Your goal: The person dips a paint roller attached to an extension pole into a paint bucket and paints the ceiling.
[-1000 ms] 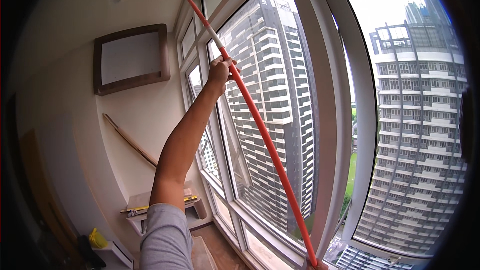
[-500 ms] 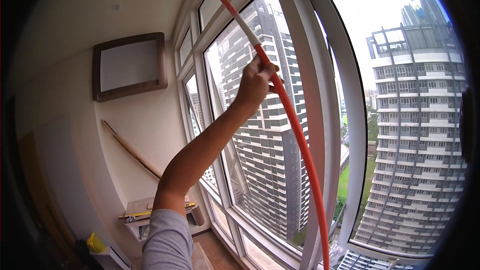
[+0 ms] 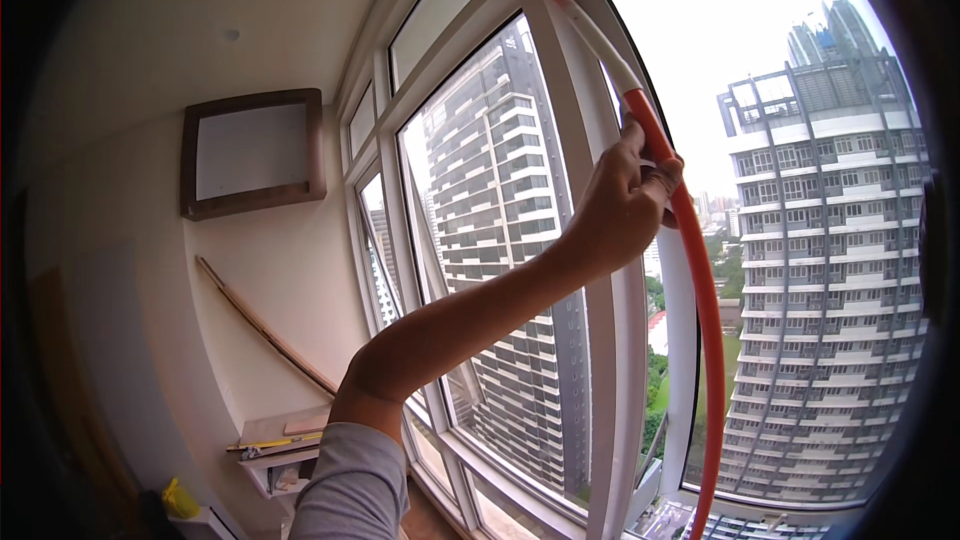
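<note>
My left hand (image 3: 640, 185), at the end of a raised arm in a grey sleeve, is closed around a long red pole (image 3: 707, 320). A white section shows on the pole above my grip, with red again beyond it. The pole slants from the top edge of the view down to the lower right, and both its ends lie outside the picture. Behind it stand the tall white-framed windows (image 3: 548, 70), and my hand is in front of the upright between two panes. My right hand is out of view.
A brown-framed box (image 3: 250, 206) hangs on the left wall. Long wooden strips (image 3: 265, 328) lean below it, beside a small white shelf (image 3: 262, 462) bearing a yellow bar-shaped tool (image 3: 285, 442). Something yellow (image 3: 180, 500) sits at the lower left. Tower blocks (image 3: 830, 270) rise outside.
My left hand has moved to the right, carrying the pole across the window upright toward the right-hand pane. The white section has shifted right with it. The view has turned slightly.
</note>
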A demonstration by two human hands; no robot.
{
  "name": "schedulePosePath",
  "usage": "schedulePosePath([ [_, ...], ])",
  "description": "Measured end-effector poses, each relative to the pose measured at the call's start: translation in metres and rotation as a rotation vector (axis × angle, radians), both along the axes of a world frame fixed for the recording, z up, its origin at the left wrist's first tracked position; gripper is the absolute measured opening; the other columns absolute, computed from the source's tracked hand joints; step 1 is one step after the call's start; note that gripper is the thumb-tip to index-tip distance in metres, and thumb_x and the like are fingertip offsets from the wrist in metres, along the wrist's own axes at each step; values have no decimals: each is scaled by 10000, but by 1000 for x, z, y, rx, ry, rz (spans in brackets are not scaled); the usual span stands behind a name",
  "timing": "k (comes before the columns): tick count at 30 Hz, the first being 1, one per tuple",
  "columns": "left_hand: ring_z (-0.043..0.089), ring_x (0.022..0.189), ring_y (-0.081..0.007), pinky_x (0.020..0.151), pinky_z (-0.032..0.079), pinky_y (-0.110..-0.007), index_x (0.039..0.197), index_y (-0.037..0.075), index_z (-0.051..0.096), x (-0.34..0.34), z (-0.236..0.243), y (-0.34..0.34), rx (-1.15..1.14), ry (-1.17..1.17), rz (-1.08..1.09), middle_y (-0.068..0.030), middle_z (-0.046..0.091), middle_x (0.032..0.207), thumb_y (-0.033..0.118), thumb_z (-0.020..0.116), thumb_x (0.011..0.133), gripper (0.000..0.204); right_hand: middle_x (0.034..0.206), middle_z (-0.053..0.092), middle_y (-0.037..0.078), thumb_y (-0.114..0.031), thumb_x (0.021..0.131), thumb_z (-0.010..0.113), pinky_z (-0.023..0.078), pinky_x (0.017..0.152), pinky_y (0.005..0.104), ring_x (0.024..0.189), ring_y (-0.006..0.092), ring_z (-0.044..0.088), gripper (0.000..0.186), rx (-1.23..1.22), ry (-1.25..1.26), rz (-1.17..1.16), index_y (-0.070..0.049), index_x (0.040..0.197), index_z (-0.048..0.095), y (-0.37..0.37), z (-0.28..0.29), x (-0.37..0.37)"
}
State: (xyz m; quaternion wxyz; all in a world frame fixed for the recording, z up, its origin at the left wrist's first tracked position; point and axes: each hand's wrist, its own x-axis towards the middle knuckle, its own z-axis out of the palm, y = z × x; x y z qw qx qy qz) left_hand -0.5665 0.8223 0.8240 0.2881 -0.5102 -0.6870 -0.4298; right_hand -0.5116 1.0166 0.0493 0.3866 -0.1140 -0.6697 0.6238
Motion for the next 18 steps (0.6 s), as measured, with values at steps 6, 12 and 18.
schedulePosePath([
  [6, 667, 819, -189, 667, 612, -299, 1484, -196, 154, 16, -11, 28, -40, 23, -84, -207, 591, 1045, 96, 490, 1033, 634, 506, 387, 76, -249, 931, 709, 330, 463, 409, 495, 141, 368, 441, 173, -249, -4, 14, 626, 529, 18, -17, 23],
  [12, 644, 792, -145, 653, 590, -279, 1514, -151, 109, 26, -30, -1, -47, -15, 34, -137, 583, 949, 136, 502, 1040, 680, 493, 395, 94, -264, 932, 707, 331, 459, 423, 468, 166, 374, 435, 225, -241, 20, 6, 626, 556, 11, -36, 30],
  [18, 663, 829, -147, 666, 614, -287, 1495, -136, 192, 32, -36, -26, 7, 23, 40, -125, 586, 972, 170, 528, 1038, 645, 474, 416, 118, -284, 932, 706, 335, 457, 444, 430, 211, 383, 425, 218, -222, 84, -13, 624, 595, -8, -46, 31],
])
